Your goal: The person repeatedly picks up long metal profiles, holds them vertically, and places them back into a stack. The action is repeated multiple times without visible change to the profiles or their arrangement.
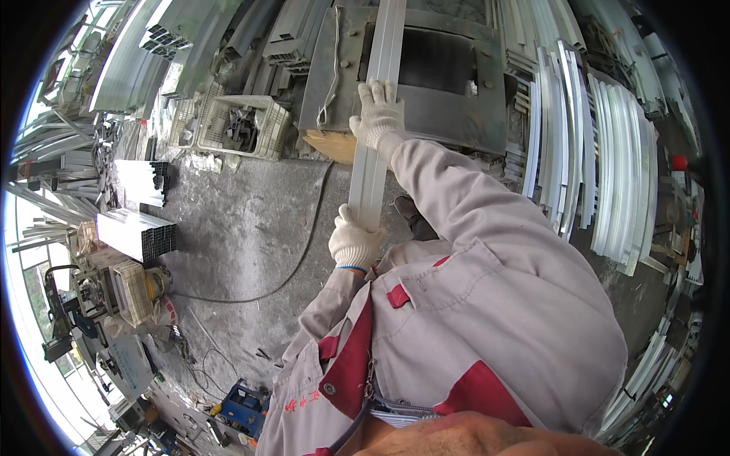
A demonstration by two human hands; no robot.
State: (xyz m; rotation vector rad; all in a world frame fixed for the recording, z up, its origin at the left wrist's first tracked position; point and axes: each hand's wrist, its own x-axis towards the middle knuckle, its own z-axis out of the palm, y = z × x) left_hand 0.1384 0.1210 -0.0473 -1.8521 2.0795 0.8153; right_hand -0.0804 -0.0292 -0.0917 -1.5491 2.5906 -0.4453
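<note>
I hold a long silver aluminium profile with both hands, each in a white knit glove. My left hand grips its near end, close to my chest. My right hand grips it farther along, where it lies over the grey metal machine table. The profile runs away from me across the table's dark opening. My grey and red work jacket fills the lower right of the view.
Stacks of aluminium profiles lean at the right. A bundle of dark-ended profiles and a white plastic crate lie at the left. A black cable snakes over the concrete floor. A blue crate stands below.
</note>
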